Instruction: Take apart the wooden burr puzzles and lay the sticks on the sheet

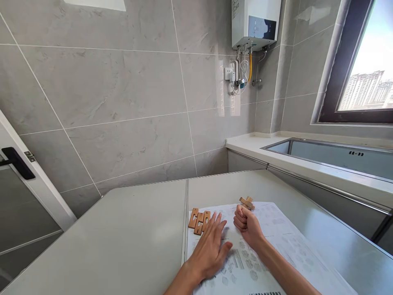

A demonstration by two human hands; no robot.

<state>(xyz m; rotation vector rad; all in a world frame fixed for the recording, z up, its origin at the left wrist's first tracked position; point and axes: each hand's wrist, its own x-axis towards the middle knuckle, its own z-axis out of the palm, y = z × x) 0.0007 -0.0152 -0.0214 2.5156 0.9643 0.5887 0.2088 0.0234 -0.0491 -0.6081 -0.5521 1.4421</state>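
Observation:
My left hand (211, 246) lies flat and open on a printed paper sheet (276, 233), its fingertips reaching several notched wooden puzzle pieces (198, 220) lying side by side at the sheet's far left corner. My right hand (247, 223) is curled into a fist that rests on the sheet. It grips an assembled wooden cross-shaped piece (247, 202) that sticks out above the knuckles.
The sheet lies on a grey table (123, 237) with a seam down its middle. To the right are a white counter and a steel sink (331, 155). A water heater (255, 22) hangs on the tiled wall. A door with a black handle (18, 164) stands at left.

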